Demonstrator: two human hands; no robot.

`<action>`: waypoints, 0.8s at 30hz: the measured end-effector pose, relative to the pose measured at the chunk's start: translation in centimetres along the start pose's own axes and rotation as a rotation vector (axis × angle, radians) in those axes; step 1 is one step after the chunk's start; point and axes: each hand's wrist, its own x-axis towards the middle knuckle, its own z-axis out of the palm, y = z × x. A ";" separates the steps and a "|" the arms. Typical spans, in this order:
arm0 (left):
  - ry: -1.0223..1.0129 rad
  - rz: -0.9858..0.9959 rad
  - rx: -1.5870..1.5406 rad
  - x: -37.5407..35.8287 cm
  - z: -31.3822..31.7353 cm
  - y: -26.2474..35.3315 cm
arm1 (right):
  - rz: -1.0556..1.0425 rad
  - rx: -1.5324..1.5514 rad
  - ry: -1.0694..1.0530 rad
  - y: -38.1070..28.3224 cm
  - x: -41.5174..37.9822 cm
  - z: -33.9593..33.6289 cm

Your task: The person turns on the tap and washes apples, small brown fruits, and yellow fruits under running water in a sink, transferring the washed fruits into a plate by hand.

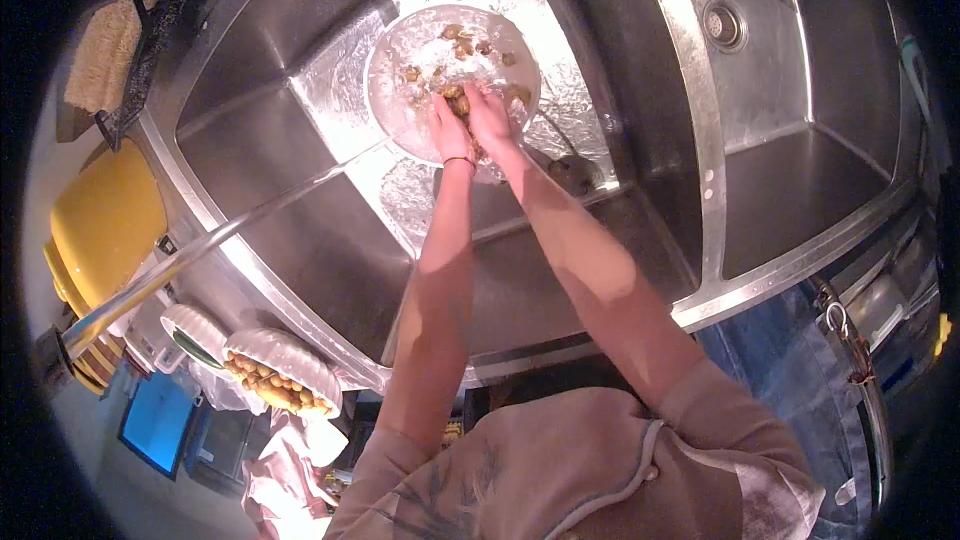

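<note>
Both of my hands are together over a round white bowl of water that stands in the left basin of a metal sink. My left hand and my right hand are cupped around several small brown lumps, which look like small potatoes or mushrooms. A thin band circles my left wrist. More brown pieces lie in the water beyond my fingertips. A stream of water crosses from the lower left to the bowl's edge.
The second basin with its drain is at the right, past a metal divider. A yellow container and a brush are at the left. A white ribbed bowl holds more brown pieces, near a blue screen.
</note>
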 end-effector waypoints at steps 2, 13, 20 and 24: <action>-0.039 -0.049 -0.403 -0.1 0.7 0.4 | 0.045 0.453 -0.043 2.6 1.5 1.3; 0.018 0.157 -0.550 -4.0 1.5 5.9 | 0.004 0.723 -0.193 -2.6 -1.7 -0.6; -0.078 0.328 -0.579 -11.2 -0.9 13.2 | -0.133 0.839 -0.283 -7.5 -9.6 -2.8; -0.200 0.428 -0.773 -15.1 -4.1 15.7 | -0.207 0.723 -0.319 -10.3 -15.9 -3.5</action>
